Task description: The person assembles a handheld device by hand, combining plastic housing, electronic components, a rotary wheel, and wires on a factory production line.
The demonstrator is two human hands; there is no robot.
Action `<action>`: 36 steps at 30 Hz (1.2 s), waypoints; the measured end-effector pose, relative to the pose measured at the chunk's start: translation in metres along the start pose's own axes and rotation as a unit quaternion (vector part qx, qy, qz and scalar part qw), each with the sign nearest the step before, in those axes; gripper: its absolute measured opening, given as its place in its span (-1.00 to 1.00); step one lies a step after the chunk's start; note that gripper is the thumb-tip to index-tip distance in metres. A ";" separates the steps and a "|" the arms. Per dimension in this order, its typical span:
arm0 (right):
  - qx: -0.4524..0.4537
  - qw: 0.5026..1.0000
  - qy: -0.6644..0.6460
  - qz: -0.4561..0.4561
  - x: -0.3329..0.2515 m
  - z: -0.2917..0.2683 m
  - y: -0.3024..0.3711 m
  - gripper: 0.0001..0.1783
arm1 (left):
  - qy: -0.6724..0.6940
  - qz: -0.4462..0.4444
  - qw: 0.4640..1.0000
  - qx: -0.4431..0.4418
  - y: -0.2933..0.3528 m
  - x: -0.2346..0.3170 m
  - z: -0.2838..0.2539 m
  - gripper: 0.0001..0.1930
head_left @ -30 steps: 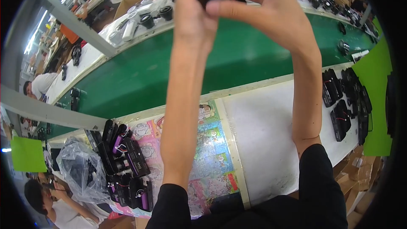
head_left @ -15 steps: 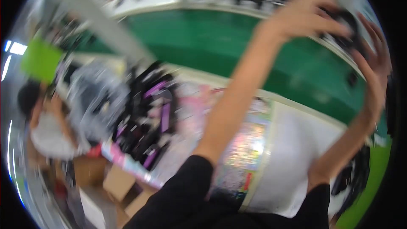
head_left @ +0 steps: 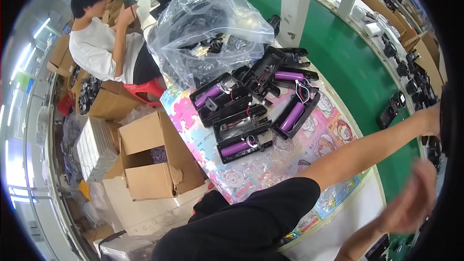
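My left arm stretches across to the right, and my left hand [head_left: 431, 120] is at the picture's right rim beside a dark object [head_left: 446, 128]. Its fingers are hidden there, so I cannot make out a grip. Lower down, my right hand [head_left: 413, 203] is raised over the green bench top and smeared by motion; nothing shows clearly in it. Left of my arms, several open black plastic housings [head_left: 241, 130] lie in a heap on a colourful printed sheet [head_left: 290, 164]. Some hold purple cylindrical cells [head_left: 235, 149] with thin wires and white connectors.
A clear plastic bag [head_left: 212, 24] of dark parts stands behind the housings. Open cardboard boxes [head_left: 150, 179] are at the lower left. A person [head_left: 104, 53] sits at the far left. A white post [head_left: 296, 9] rises by the green belt [head_left: 333, 38]; black devices [head_left: 390, 111] lie along its far side.
The view has swung left. My hands, close together around a dark object at the upper right before, are now apart and lower at the right rim. The heap of housings shows sharply now.
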State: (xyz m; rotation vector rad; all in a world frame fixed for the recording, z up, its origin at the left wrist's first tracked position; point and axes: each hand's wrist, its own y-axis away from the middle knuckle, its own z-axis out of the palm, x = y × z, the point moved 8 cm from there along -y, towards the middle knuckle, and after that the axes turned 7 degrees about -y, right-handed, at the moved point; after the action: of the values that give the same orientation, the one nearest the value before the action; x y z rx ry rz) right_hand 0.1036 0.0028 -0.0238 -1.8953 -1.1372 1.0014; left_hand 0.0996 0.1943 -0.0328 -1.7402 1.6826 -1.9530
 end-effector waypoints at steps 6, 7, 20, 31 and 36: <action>-0.265 0.925 -0.270 0.016 -0.014 0.246 -0.023 -0.77 | 0.089 -0.003 0.990 0.106 0.031 -0.005 -0.007 -0.64; -0.280 0.923 -0.264 0.005 -0.017 0.276 -0.018 -0.78 | 0.104 -0.008 0.986 0.129 0.042 -0.010 -0.012 -0.64; -0.357 0.931 -0.029 0.065 -0.016 0.459 -0.079 -0.63 | 0.219 0.019 0.926 0.308 0.099 0.005 -0.106 -0.66; -0.227 0.940 -0.237 0.091 -0.039 0.419 -0.086 -0.83 | 0.224 -0.023 0.930 0.289 0.068 0.012 -0.120 -0.66; -0.143 0.906 -0.395 0.042 -0.071 0.347 -0.109 -0.83 | 0.271 -0.024 0.913 0.305 0.043 0.012 -0.097 -0.67</action>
State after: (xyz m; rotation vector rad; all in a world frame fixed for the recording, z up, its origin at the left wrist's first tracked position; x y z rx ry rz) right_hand -0.2622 0.0384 -0.0715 -1.7924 -1.7370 1.8316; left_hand 0.0005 0.2330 -0.0344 -1.0802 0.9060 -2.7549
